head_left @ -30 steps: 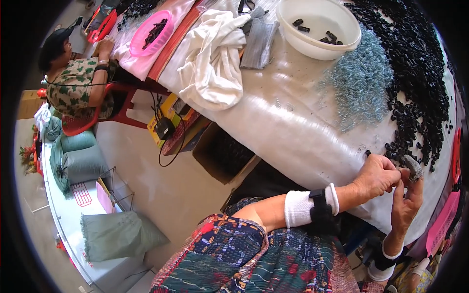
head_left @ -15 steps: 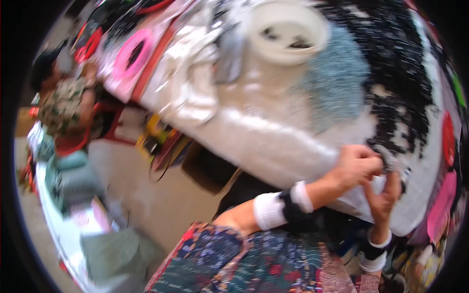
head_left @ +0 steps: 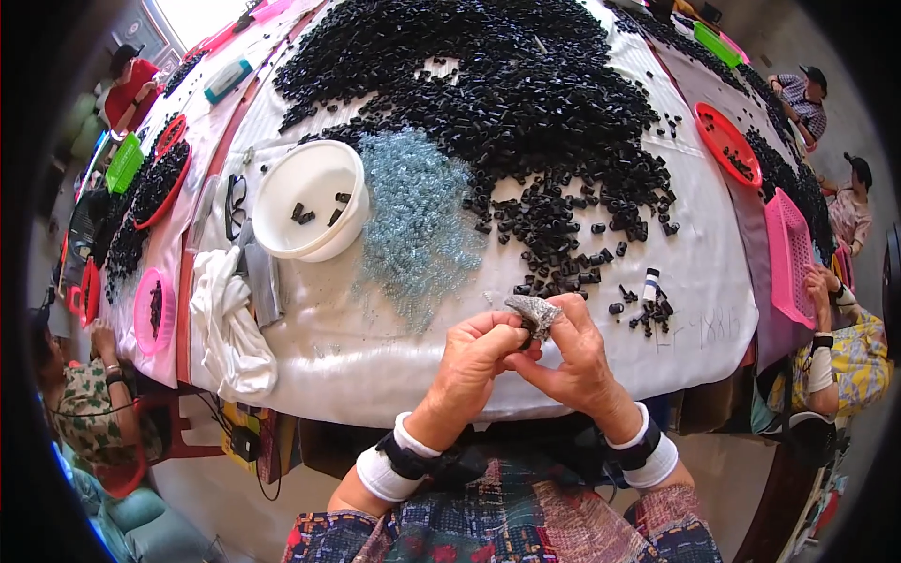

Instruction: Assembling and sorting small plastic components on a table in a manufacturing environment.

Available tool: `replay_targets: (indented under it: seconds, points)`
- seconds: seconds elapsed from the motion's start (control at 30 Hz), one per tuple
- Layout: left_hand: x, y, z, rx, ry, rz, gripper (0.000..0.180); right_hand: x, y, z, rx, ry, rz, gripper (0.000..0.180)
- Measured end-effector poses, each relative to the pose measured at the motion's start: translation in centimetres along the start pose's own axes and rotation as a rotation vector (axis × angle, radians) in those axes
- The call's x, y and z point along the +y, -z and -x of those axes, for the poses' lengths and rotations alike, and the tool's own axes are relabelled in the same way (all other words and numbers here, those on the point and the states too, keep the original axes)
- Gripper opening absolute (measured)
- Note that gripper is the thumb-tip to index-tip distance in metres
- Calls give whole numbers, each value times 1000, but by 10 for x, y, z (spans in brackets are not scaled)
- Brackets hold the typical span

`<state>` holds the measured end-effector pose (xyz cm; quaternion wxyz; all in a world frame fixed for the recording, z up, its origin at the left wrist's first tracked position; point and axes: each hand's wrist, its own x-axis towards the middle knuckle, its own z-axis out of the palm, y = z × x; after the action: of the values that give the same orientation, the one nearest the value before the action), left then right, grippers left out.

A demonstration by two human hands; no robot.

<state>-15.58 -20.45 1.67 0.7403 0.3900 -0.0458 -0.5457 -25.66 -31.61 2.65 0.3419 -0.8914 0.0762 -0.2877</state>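
Observation:
My left hand [head_left: 474,361] and my right hand [head_left: 577,355] meet over the near edge of the table, thumbs and fingers pinched together. Between them is a small, curved, grey speckled piece [head_left: 533,310], its exact kind unclear. A dark bit shows below it, partly hidden by the fingers. Just beyond my hands lie many short black cylindrical parts [head_left: 554,216] in a large heap. To the left of that heap is a pile of small, clear bluish springs [head_left: 408,225]. Both wrists wear white bands with black straps.
A white bowl [head_left: 314,239] with a few black parts stands left, beside glasses [head_left: 235,206] and a white cloth [head_left: 230,328]. A small white-and-blue tube [head_left: 650,284] stands among tiny black pieces at right. Co-workers sit at neighbouring tables with red trays and a pink basket [head_left: 788,253].
The view has swung and steadied, so my hands now appear in the middle rather than at the right. They hold the grey piece in both frames.

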Motion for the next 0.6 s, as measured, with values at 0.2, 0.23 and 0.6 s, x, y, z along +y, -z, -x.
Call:
replay_targets:
  seconds: [0.2,0.23,0.6]
  points:
    - [3,-5,-5,4,22,-88,14,6,-1,0,77,35,50,39]
    - [3,-5,-6,11,33,-97,13,6,-1,0,86,47,75,39]
    - [8,8,-3,123,100,-200,12,14,-17,12,8,76,145,32]
